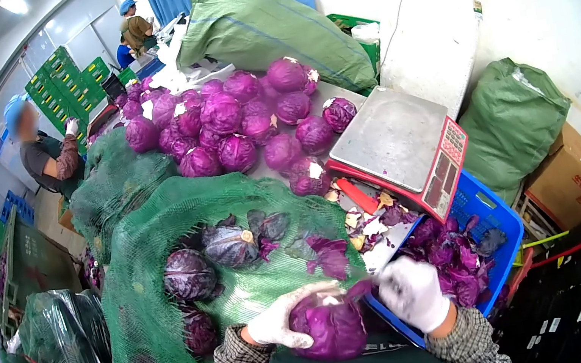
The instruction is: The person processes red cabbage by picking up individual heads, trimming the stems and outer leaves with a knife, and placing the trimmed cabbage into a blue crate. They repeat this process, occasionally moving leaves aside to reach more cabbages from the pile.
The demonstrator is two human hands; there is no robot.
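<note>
My left hand (289, 322), in a white glove, grips a purple cabbage (330, 328) close to my body. To its right, my gloved right hand (411, 295) is closed over the near-left edge of a blue crate (499, 212); a purple leaf edge reaches toward it from the cabbage, and whether the fingers hold it is unclear. Loose purple leaves (463, 272) lie in the crate. Darker cabbages (189, 274) sit on and inside a green mesh sack (150, 213) to the left. A red-handled tool (357, 195) lies among trimmings beside the scale.
Many trimmed cabbages (221, 114) are heaped across the table. A scale (395, 141) stands right of them. Green sacks (257, 29) rest behind and at the right, near a cardboard box (574, 176). A co-worker (47, 149) stands at the left; others are farther back.
</note>
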